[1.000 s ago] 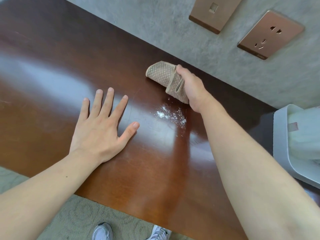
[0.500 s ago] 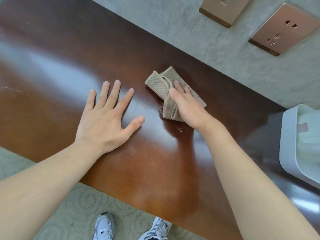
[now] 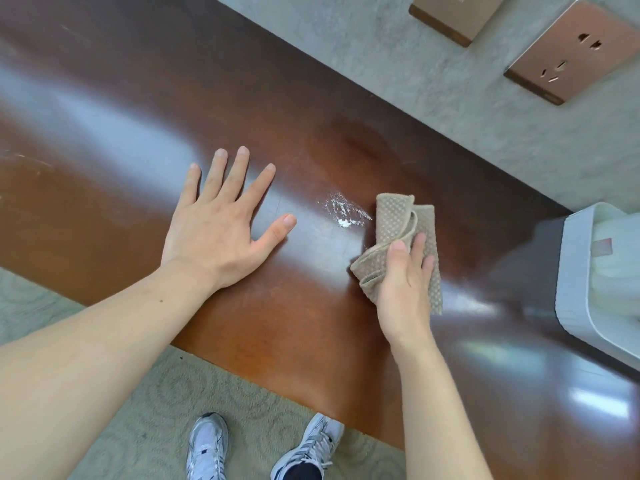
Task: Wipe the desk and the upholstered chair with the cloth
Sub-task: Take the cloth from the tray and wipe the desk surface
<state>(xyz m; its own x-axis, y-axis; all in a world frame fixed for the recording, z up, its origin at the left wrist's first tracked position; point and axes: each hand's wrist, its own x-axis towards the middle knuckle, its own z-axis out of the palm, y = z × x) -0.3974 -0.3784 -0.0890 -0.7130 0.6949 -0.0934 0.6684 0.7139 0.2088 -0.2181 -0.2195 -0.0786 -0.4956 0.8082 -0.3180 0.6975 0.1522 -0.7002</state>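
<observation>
Beside grey wall (image 3: 450,109), glossy desk (image 3: 242,109) bears powder (image 3: 343,211).

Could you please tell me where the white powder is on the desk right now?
In the head view, the white powder lies mid-desk, between the flat left hand and the cloth held by the right hand.

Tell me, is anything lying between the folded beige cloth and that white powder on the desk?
Nothing visible. The folded beige waffle cloth, held by the right hand, sits just right of the white powder smear, with only bare glossy brown wooden desk between.
</observation>
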